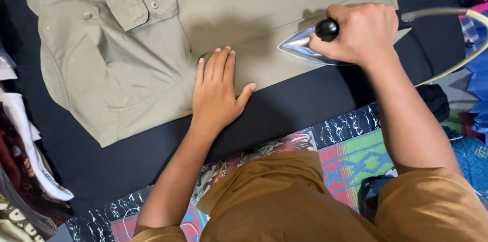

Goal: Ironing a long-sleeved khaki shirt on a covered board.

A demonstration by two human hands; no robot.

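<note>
An olive-green shirt (152,43) is lying flat on a dark cloth (305,104), and everything else is placed around it. The left hand (217,89) is pressing palm-down on the shirt's lower edge, fingers straight and close together, thumb spread aside. Just beside it, the right hand (358,33) is gripping the black handle of a metal iron (305,46), whose pointed soleplate is resting on the shirt's fabric. Folded clothes (23,171) are sitting beyond the shirt's collar side.

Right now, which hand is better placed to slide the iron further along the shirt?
Probably the right hand: its grip is closed on the iron handle. The left hand lies flat on the olive shirt.
</note>
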